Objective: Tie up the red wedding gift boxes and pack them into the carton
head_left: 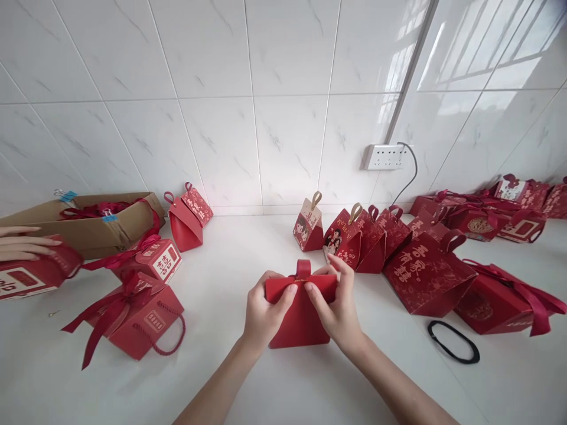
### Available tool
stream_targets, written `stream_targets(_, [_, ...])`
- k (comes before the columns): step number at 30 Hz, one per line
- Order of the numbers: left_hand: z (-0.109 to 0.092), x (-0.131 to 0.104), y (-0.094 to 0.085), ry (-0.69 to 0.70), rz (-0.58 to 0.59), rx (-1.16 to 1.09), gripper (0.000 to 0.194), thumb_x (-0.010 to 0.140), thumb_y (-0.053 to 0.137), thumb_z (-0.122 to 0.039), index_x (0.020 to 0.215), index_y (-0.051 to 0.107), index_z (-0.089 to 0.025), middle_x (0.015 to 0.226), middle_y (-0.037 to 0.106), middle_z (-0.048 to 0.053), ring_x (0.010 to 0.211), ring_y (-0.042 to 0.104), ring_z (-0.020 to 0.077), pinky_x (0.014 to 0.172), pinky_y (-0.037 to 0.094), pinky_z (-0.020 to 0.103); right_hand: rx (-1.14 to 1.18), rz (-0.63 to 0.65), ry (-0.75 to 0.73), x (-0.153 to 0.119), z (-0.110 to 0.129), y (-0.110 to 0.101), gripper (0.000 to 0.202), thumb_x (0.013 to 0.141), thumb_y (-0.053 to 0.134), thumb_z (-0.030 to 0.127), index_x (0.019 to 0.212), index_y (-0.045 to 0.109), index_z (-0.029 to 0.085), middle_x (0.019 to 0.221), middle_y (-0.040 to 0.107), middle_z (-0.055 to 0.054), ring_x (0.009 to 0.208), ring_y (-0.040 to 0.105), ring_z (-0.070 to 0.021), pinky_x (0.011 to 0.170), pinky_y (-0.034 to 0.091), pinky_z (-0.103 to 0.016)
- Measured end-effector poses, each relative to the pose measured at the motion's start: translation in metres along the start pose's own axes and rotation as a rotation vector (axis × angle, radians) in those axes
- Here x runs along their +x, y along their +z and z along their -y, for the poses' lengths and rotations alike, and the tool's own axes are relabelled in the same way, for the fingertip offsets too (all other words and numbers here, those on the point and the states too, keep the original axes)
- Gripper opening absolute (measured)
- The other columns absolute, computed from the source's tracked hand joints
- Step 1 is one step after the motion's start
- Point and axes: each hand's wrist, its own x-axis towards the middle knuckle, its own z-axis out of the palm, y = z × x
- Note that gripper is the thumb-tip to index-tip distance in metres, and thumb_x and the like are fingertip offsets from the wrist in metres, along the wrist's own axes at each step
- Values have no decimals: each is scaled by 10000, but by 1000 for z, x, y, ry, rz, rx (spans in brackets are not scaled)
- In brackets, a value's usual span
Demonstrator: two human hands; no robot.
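A small plain red paper gift box (302,321) with a loop handle on top stands on the white counter (248,383) in front of me. My left hand (264,310) pinches its upper left flap. On the other side, my right hand (336,307) grips the upper right flap, thumb against the front. Both hands press the top edges together under the loop.
Several finished red boxes (420,274) line the back and right. Ribboned red boxes (135,316) and a cardboard carton (88,221) sit left, where another person's hand (22,243) rests on a red box (31,274). A black hair band (452,341) lies right; a socket (386,156) is on the tiled wall.
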Motion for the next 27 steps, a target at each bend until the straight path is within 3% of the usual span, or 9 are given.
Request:
stream_targets(2, [0,0,-1,-13,15,0,254,765,591,-405,697,522,-170,623,536,-17,551,505,105,514,423,204,42,3,49,0,1,1,464,878,503,266,1269,252,249,745,538,7,677,565,-167,638,499,-310])
stream_targets(6, [2,0,-3,-47,57,-11,253,768,585,-407,698,513,-174,594,517,-24,512,472,94,467,396,192,49,52,132,2,4,-2,356,870,513,308,1186,366,236,721,544,10,639,572,-154,570,499,-272])
stream_targets(12, [3,1,-3,-27,54,-11,248,761,595,-408,716,528,-173,636,557,-15,561,515,110,510,421,200,34,81,214,5,10,-6,234,847,532,357,1030,482,219,763,580,-6,642,582,-144,556,497,-255])
stream_targets(23, [3,0,-3,-21,87,-27,261,786,561,-425,735,523,-171,679,545,-2,588,515,118,531,421,214,16,91,206,5,7,-6,194,845,530,384,932,501,213,813,617,-25,653,590,-144,557,488,-245])
stream_targets(27, [6,0,-6,13,126,-83,276,797,529,-445,759,522,-172,698,528,4,615,505,126,556,418,228,29,83,267,5,9,-7,262,773,622,437,767,499,206,719,579,1,604,546,-130,515,454,-229])
